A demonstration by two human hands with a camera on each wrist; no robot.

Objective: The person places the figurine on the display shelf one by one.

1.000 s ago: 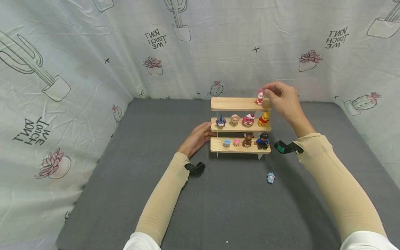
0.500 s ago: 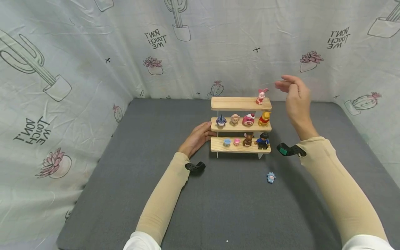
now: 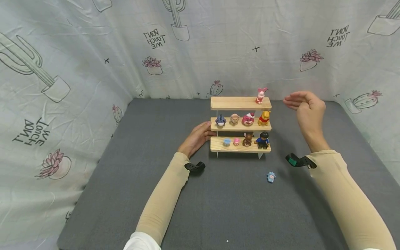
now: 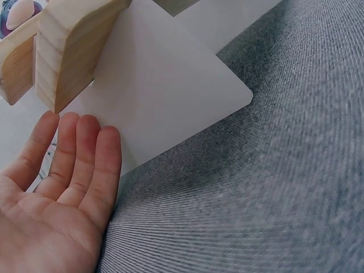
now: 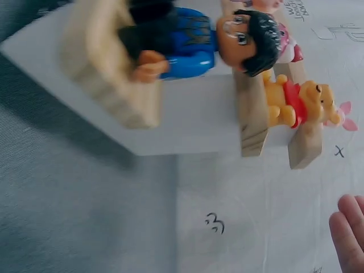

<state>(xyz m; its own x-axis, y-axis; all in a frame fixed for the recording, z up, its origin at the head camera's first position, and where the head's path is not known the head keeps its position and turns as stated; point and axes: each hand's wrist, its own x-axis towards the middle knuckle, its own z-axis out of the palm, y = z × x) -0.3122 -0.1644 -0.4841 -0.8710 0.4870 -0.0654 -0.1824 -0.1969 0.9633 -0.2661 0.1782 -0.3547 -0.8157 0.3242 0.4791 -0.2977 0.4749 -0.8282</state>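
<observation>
A three-tier wooden display shelf (image 3: 231,102) with white side panels stands on the grey table. My left hand (image 3: 197,138) rests at its left side; in the left wrist view the straight fingers (image 4: 86,148) lie against the panel, just under a wooden tier. My right hand (image 3: 307,113) hovers to the right of the shelf, holding nothing, fingers extended. On the top tier's right end sits a pink Piglet figurine (image 3: 260,96). Several figurines line the middle tier, with a Winnie the Pooh figurine (image 3: 264,118) rightmost. The bottom tier bears several more, including a black-haired doll in blue (image 3: 262,140).
A small light-blue figurine (image 3: 271,177) lies on the grey tabletop (image 3: 150,194) in front of the shelf's right end. Behind and at both sides hangs a white curtain (image 3: 218,45) printed with cacti. A tiny white speck (image 3: 227,241) lies near the front.
My right hand has let go of the Piglet figurine, which now sits alone on the top tier. That hand has moved right, then lower. My left hand has stayed in place.
</observation>
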